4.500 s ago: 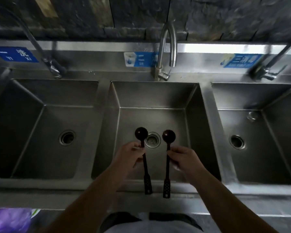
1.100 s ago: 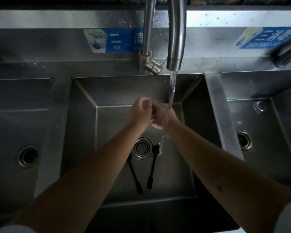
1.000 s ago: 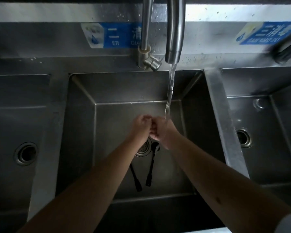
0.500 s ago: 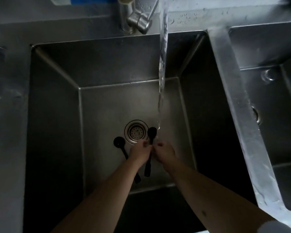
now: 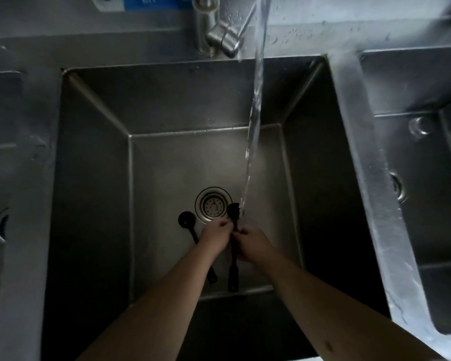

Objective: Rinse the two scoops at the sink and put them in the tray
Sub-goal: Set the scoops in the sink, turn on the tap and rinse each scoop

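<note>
Fingers (image 5: 225,225) of left hand (image 5: 216,237) and right hand (image 5: 250,243) pinch the right scoop (image 5: 234,246) mid-handle, bowl under the water stream (image 5: 254,113). Likely light, stiff plastic, slick when wet; best gripped on the handle. Left scoop (image 5: 186,221) lies on the sink (image 5: 167,165) floor beside the drain (image 5: 213,204). Tray not visible.

One head-worn camera looks steeply down from above the near edge of the middle basin (image 5: 167,105), close over it. The drain (image 5: 213,204) sits just below frame centre; the tap base (image 5: 219,40) lies beyond it at top, neighbouring basins cut off at both sides.
</note>
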Available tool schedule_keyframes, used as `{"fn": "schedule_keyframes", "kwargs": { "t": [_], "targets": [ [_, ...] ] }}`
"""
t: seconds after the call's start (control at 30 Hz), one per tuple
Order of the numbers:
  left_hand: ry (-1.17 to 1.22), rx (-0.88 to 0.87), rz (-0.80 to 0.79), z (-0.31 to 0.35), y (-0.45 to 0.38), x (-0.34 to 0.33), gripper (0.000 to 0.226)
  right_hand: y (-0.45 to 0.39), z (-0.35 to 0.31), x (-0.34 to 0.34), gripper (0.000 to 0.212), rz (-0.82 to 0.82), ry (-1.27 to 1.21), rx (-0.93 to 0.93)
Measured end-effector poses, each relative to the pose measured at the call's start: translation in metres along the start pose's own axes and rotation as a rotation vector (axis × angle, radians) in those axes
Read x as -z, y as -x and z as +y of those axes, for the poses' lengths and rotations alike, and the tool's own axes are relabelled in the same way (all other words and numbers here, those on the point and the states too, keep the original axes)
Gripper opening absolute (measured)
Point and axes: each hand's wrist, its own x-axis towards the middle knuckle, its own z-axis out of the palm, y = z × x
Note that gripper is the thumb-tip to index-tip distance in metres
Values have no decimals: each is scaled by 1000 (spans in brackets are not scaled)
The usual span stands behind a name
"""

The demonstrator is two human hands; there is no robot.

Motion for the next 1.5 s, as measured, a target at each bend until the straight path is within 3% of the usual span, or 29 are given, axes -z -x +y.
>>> {"fn": "schedule_keyframes", "kwargs": {
  "t": [0.13,0.23,0.43,0.53,0.67,0.87,1.1,1.23,1.5],
  "targets": [
    [356,98,22,27,24,6,13,42,-21,4,14,29,-44,-78],
    [591,99,-43,44,38,6,31,60,-29,8,19,88,-30,-118],
    [591,72,-142,57,58,6,12,92,-35,15,22,77,-173,-108],
    [603,122,-183,65,65,6,17,98,-38,18,20,100,-150,-86],
    [666,226,-99,69,69,2,15,96,-43,23,19,128,-98,-75],
    [894,302,-238,77,89,5,24,85,-58,25,24,171,-121,-127],
    [785,168,-217,91,91,23,25,82,-84,22,30,-9,-286,-21],
    [860,43,-185,117,83,39,26,76,-114,23,20,-25,-326,8],
    [896,-122,-190,169,75,71,28,77,-178,22,23,-119,-482,153]
  ]
}}
